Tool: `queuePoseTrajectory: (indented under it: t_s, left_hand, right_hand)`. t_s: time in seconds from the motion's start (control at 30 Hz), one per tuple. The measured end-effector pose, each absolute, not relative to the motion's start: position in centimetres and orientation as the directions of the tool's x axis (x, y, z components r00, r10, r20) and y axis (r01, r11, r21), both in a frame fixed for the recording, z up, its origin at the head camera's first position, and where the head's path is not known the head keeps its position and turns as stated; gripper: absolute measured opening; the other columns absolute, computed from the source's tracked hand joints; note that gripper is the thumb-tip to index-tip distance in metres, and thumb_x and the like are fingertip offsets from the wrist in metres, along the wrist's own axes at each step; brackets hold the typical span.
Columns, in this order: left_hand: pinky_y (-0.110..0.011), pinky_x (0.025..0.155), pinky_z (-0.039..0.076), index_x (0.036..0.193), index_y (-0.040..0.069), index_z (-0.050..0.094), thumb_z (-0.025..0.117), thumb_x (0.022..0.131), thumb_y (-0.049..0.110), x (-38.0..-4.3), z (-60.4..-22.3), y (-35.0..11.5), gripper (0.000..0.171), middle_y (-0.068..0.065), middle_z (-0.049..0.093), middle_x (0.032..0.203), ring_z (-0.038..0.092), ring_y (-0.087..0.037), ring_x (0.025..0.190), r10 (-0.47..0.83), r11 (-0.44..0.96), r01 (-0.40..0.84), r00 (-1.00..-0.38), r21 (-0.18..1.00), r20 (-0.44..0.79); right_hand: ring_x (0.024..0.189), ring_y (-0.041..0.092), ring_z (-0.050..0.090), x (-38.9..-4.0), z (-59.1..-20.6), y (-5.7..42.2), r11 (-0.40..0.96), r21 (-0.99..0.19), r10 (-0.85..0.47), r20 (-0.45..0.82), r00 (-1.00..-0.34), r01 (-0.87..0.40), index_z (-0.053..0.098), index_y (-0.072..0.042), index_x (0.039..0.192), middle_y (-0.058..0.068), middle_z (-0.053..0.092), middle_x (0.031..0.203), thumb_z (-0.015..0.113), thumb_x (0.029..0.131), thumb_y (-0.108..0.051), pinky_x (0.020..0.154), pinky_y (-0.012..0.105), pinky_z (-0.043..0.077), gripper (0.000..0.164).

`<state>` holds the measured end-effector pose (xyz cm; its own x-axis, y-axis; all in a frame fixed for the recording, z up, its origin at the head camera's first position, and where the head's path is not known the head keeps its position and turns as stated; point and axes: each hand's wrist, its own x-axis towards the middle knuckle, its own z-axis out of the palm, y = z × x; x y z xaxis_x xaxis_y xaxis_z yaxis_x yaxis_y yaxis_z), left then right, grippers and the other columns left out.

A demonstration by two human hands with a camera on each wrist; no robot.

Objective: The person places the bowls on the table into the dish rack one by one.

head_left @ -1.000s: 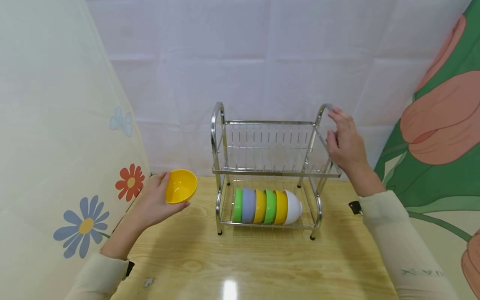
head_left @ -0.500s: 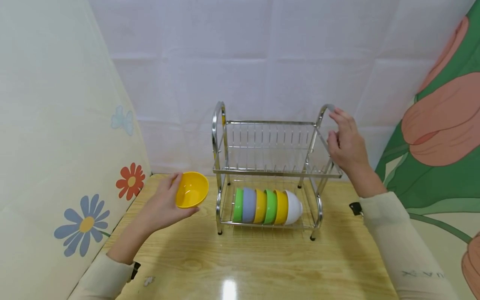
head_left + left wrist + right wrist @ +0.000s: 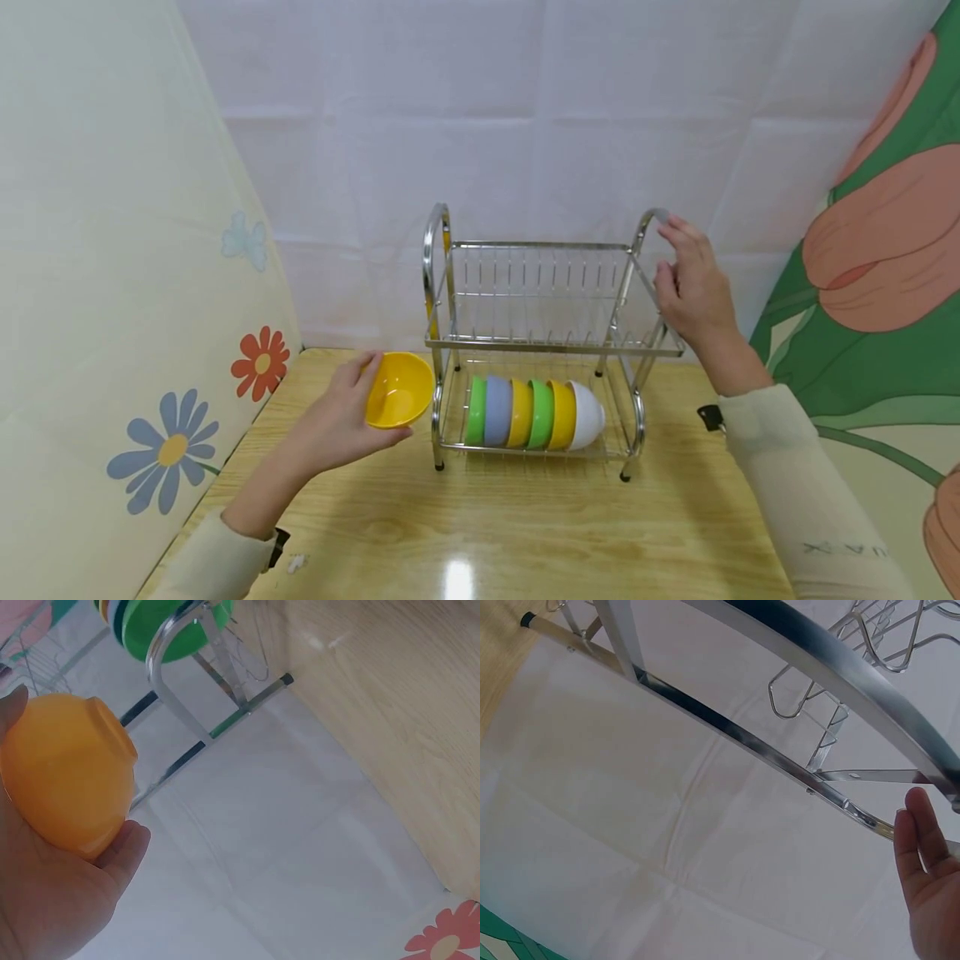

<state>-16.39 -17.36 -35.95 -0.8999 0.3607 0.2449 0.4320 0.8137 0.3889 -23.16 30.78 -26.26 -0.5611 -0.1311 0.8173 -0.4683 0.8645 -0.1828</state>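
Note:
In the head view my left hand (image 3: pixel 341 421) grips a yellow bowl (image 3: pixel 405 387) by its side, thumb below and fingers at the upper rim. The bowl is tipped, its inside facing me, just left of the metal dish rack (image 3: pixel 551 344). From the left wrist, the same yellow bowl (image 3: pixel 71 769) shows its outside and foot. My right hand (image 3: pixel 693 287) has its fingertips at the top of the rack's right side arch; the right wrist view shows those fingers (image 3: pixel 907 859) fairly straight against the frame. Several bowls stand on edge in a row on the lower tier, including a white bowl (image 3: pixel 587 415).
The two-tier rack stands on a wooden table (image 3: pixel 525 533) against a pale cloth backdrop (image 3: pixel 360 167). Its upper tier carries wire slots. A flowered panel (image 3: pixel 112 292) closes the left side, and a tulip-printed panel (image 3: pixel 885 275) the right.
My left hand has carried the yellow bowl rightward and slightly nearer me, up beside the rack's left leg. The right hand stays at the arch, and the row of bowls is unchanged.

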Motion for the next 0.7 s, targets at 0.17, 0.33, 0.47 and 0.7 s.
queuePoseTrajectory:
  t_s: [0.17,0.33,0.47,0.7]
  left_hand:
    - [-0.054,0.100,0.053,0.159,0.001,0.025,0.079,0.077,0.061,-16.2,-36.2,-16.7,0.115,-0.020,0.029,0.159,0.048,-0.040,0.133,0.391,0.792,0.473,-0.878,0.385,0.275]
    - [-0.053,0.097,0.055,0.159,0.002,0.026,0.079,0.075,0.065,-16.0,-36.3,-16.0,0.118,-0.018,0.031,0.158,0.050,-0.038,0.130,0.406,0.783,0.489,-0.870,0.384,0.280]
    - [-0.052,0.096,0.055,0.160,0.004,0.025,0.080,0.074,0.063,-15.9,-36.3,-15.6,0.118,-0.017,0.031,0.158,0.052,-0.037,0.128,0.413,0.779,0.494,-0.867,0.386,0.278]
    - [-0.051,0.096,0.055,0.159,0.004,0.026,0.082,0.073,0.064,-15.6,-36.4,-14.6,0.119,-0.016,0.031,0.159,0.053,-0.035,0.128,0.437,0.756,0.524,-0.850,0.393,0.292]
  right_hand:
    - [0.068,0.015,0.048,-23.1,-26.3,30.7,0.865,-0.191,-0.125,0.812,-0.569,-0.463,0.044,-0.006,0.149,0.010,0.043,0.157,0.051,0.099,-0.001,0.058,0.030,0.038,0.051]
    - [0.068,0.014,0.047,-23.2,-26.2,30.7,0.860,-0.189,-0.127,0.820,-0.557,-0.475,0.044,-0.005,0.149,0.011,0.044,0.157,0.049,0.099,-0.003,0.057,0.034,0.039,0.050]
    - [0.068,0.013,0.047,-23.1,-26.2,30.7,0.861,-0.184,-0.131,0.820,-0.558,-0.473,0.044,-0.006,0.149,0.010,0.043,0.157,0.048,0.100,-0.004,0.057,0.031,0.037,0.050]
    - [0.065,0.006,0.040,-23.0,-26.3,30.9,0.872,-0.166,-0.144,0.811,-0.567,-0.460,0.043,-0.006,0.149,0.010,0.042,0.158,0.049,0.100,-0.004,0.055,0.019,0.033,0.050]
